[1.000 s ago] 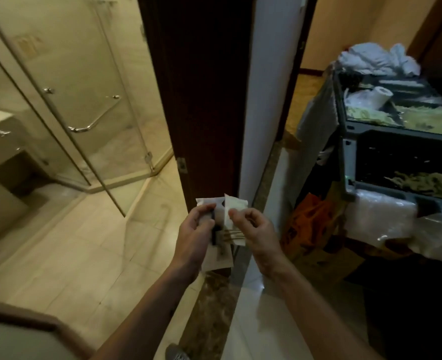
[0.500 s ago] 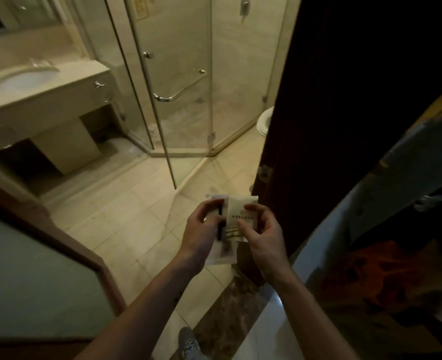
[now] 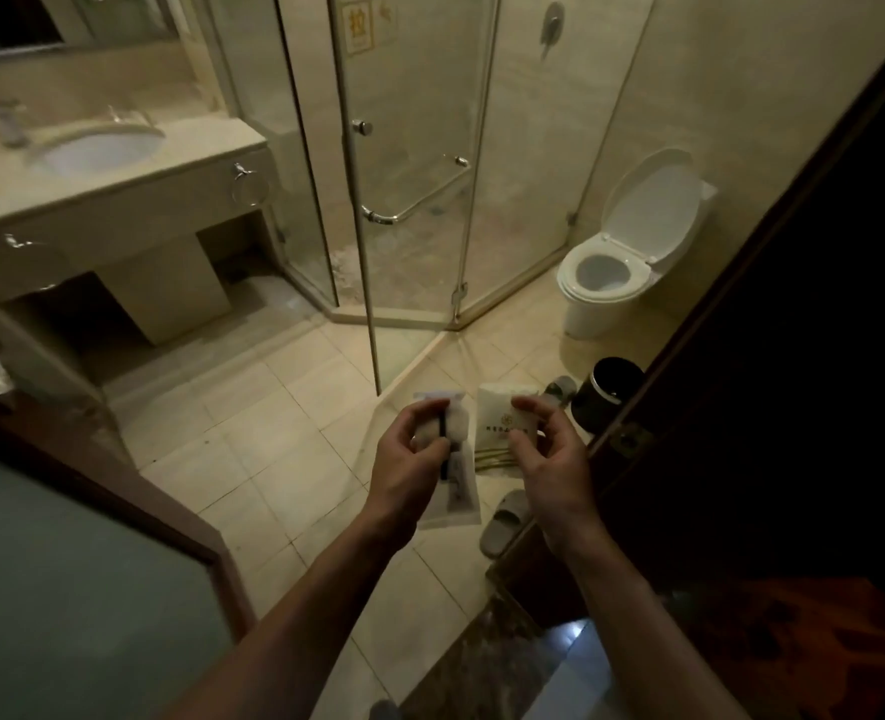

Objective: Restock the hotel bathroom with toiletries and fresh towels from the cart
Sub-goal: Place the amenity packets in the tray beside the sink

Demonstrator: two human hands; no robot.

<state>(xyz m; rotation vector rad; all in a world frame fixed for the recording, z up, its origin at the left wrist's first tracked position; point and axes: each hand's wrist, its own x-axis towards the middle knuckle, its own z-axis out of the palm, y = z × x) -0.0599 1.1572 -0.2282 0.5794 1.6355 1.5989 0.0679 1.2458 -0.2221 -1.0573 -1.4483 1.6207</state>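
Observation:
I stand in the bathroom doorway with both hands out in front of me. My left hand [image 3: 409, 454] grips a clear plastic toiletry packet [image 3: 456, 491] with a dark stick-like item inside; the packet hangs down below my fingers. My right hand [image 3: 546, 449] pinches a cream sachet [image 3: 500, 426] printed with a small logo and stripes. The two packets are held apart, side by side. The vanity counter [image 3: 206, 148] with its oval sink [image 3: 99, 150] stands at the far left.
A glass shower enclosure [image 3: 409, 200] fills the middle, its door edge jutting toward me. A toilet [image 3: 632, 246] with raised lid sits at the right, with a black bin [image 3: 609, 389] and grey slippers [image 3: 505, 522] on the tiles. A dark wooden door [image 3: 773, 356] is on my right.
My view has swung from the cart and doorway into the bathroom. My hands have drawn apart, separating the cream sachet from the clear packet that were held together.

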